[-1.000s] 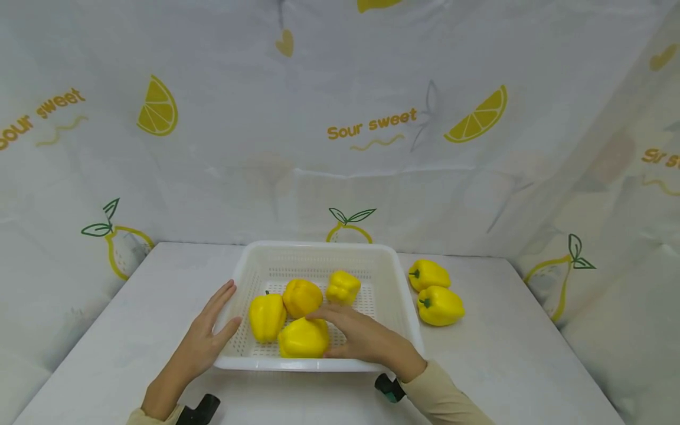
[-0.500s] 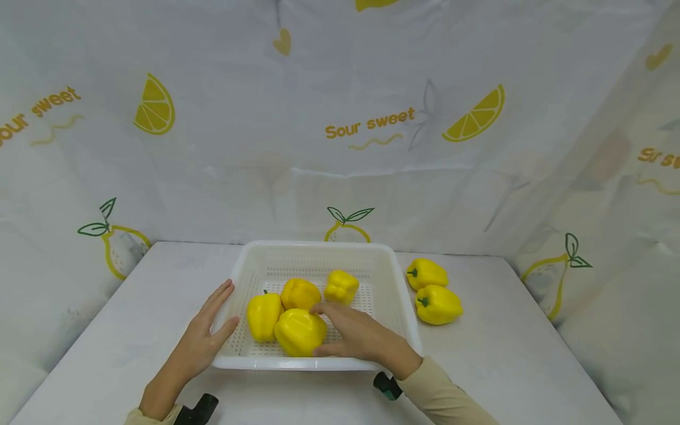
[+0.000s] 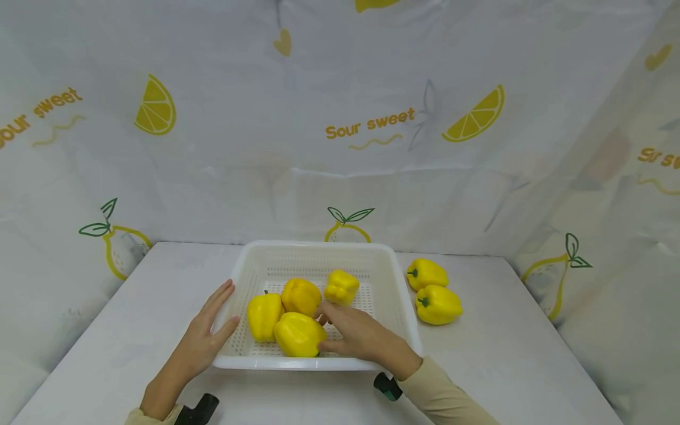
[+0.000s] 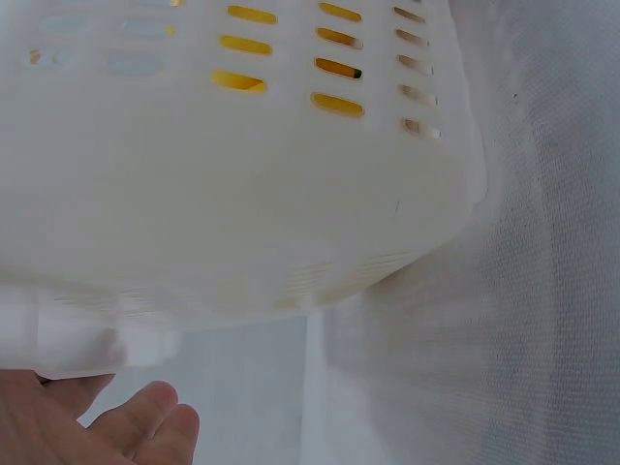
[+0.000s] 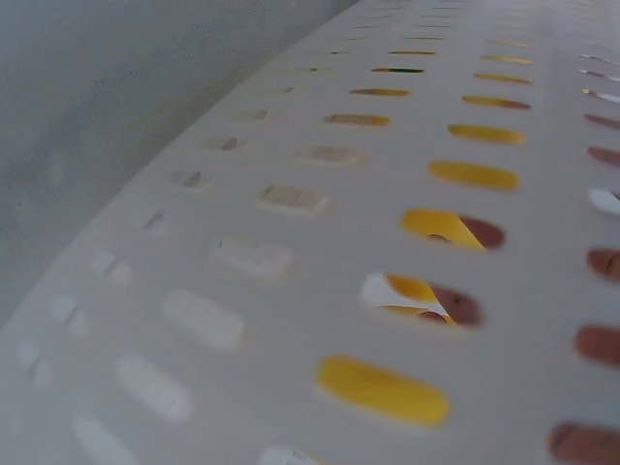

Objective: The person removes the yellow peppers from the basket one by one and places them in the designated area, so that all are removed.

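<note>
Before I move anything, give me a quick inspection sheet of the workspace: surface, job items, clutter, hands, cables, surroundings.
Surface: white table, no spill visible.
Job items: white basket holding four yellow peppers; two more peppers lie on the table to its right.
Clutter: nothing seen.
Left hand: at the basket's left side, fingers extended.
Right hand: inside the basket, right of the front pepper; contact hard to tell.
Cables: nothing seen.
Surroundings: white sheeting with lemon prints and "Sour sweet" lettering behind the table.
</note>
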The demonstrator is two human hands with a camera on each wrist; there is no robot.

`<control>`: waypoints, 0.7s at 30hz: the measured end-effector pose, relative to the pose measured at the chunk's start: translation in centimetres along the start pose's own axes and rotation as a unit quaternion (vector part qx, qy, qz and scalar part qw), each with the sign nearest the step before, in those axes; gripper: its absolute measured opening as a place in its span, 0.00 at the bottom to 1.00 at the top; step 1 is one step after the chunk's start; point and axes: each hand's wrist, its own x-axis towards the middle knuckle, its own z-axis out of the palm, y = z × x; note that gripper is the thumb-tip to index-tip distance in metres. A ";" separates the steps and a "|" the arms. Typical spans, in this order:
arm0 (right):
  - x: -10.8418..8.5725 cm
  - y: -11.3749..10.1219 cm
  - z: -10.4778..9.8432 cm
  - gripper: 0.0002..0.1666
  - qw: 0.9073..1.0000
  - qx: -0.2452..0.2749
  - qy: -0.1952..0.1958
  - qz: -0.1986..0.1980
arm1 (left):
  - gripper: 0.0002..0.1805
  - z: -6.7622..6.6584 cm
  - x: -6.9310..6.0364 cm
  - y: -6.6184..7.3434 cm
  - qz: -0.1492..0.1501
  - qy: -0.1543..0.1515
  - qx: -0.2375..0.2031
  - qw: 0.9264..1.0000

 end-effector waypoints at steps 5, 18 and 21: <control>0.0 0.0 0.0 0.33 1.000 0.002 -0.007 -0.013 | 0.35 0.0 0.0 0.0 0.001 0.000 -0.003 1.000; -0.4 0.0 0.0 0.39 0.999 0.004 -0.019 -0.036 | 0.35 -0.1 0.0 0.1 0.002 -0.002 -0.006 1.000; -0.3 0.0 0.1 0.36 1.000 0.008 0.001 -0.029 | 0.35 -0.2 0.0 0.2 -0.002 -0.004 -0.006 1.000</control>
